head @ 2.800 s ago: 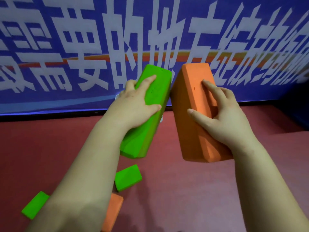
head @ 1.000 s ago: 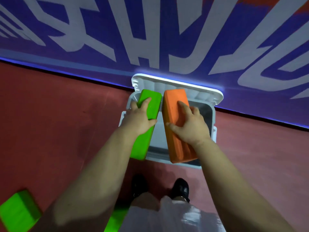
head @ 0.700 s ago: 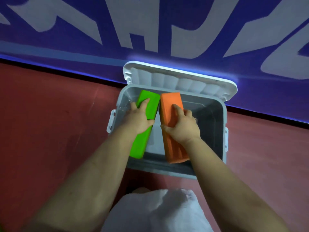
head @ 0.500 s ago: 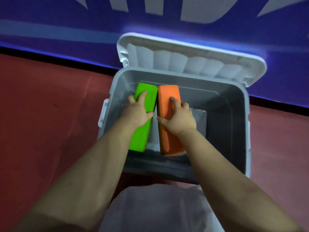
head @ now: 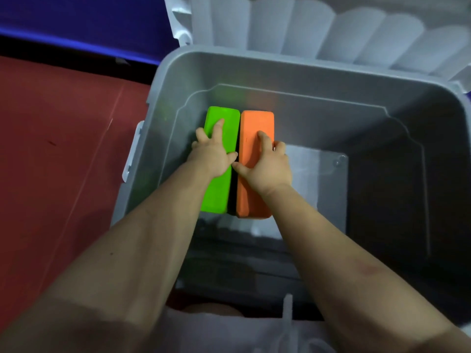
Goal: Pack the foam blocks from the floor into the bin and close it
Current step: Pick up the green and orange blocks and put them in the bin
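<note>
A grey plastic bin (head: 300,70) stands open on the red floor, its white lid (head: 318,26) tipped back against the wall. Inside, on the left of the bin floor, a long green foam block (head: 216,192) and a long orange foam block (head: 251,200) lie side by side. My left hand (head: 212,155) grips the green block across its top, thumb on its right edge. My right hand (head: 265,165) grips the orange block the same way, thumb on its left edge. Both forearms reach down into the bin.
The right half of the bin floor (head: 318,182) is bare. A white latch (head: 132,151) sits on the bin's left side. Red floor (head: 56,149) lies to the left, with a blue wall banner (head: 76,19) behind. My light clothing (head: 224,332) shows at the bottom edge.
Both hands have lowered the green and orange blocks from above the bin down onto its floor. The camera has moved closer over the bin.
</note>
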The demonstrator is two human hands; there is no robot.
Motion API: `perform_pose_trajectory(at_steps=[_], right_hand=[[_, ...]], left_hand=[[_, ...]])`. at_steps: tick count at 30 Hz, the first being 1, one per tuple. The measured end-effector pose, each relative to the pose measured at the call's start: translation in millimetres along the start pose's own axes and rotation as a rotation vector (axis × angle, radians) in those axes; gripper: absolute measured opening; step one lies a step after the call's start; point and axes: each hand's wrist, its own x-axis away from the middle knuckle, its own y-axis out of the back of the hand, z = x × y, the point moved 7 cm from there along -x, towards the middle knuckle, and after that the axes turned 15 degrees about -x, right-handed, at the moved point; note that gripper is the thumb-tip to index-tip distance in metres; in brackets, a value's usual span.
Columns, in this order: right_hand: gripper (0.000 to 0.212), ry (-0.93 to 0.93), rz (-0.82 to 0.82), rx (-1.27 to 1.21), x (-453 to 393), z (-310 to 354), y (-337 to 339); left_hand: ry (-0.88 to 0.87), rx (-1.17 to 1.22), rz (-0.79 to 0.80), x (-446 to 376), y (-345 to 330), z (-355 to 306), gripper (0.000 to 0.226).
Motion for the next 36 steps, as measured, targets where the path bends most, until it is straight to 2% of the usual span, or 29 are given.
perform_pose_trajectory(at_steps=[6,10,14,17,22,28,31,36], right_hand=[[0.086,0.007,-0.038,-0.067,1,-1,-11],[0.075,0.036,0.001,-0.105,1,-2,-22],[0.076,0.031,0.035,-0.119,-1,-6,-20],[0.078,0.042,0.104,-0.092,0,-5,-18],[0.079,0.040,0.178,0.097,11,11,1],[0.067,0.140,0.169,0.285,80,98,98],[0.059,0.175,0.157,0.313,131,163,173],[0.063,0.251,0.153,0.327,234,283,301]], left_hand=[[-0.014,0.018,-0.012,-4,1,6,0.082],[-0.009,-0.005,0.042,-9,-5,18,0.077],[-0.043,-0.002,0.068,-8,-10,20,0.073],[-0.058,-0.080,0.028,-7,-3,17,0.073],[-0.139,-0.244,-0.078,10,28,3,0.072],[-0.283,-0.338,-0.116,103,115,-45,0.059],[-0.365,-0.342,-0.153,174,190,-69,0.058],[-0.433,-0.353,-0.224,302,338,-88,0.052]])
